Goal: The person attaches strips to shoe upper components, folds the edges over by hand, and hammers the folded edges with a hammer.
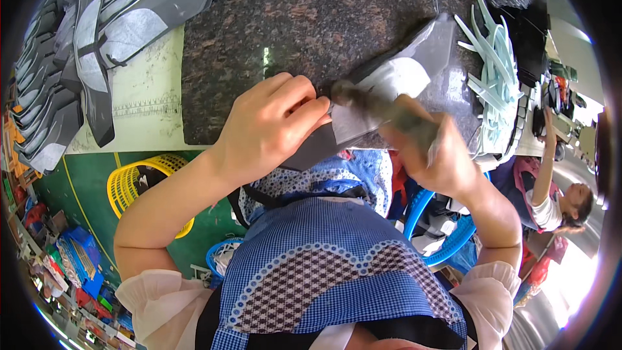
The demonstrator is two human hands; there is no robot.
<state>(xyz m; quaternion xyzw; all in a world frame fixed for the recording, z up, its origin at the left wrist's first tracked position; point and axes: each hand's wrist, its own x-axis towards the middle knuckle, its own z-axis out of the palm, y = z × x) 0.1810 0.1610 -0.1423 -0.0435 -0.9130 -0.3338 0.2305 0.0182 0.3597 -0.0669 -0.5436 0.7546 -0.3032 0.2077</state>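
apron (pixel 337 285), blue checked, nearest. right hand (pixel 437 152), blurred, clamped round dark tool (pixel 355 96), kind unclear. left hand (pixel 265 120) pinches dark grey panel (pixel 405 78), lying on speckled stone slab (pixel 259 39), lower corner past near edge. pale green strips (pixel 495 84) beside; stacked grey pieces (pixel 133 34) upper left.

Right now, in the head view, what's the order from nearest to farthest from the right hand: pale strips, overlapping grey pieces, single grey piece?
From the right hand:
1. Single grey piece, right beside it.
2. Pale strips, to its upper right.
3. Overlapping grey pieces, far left.
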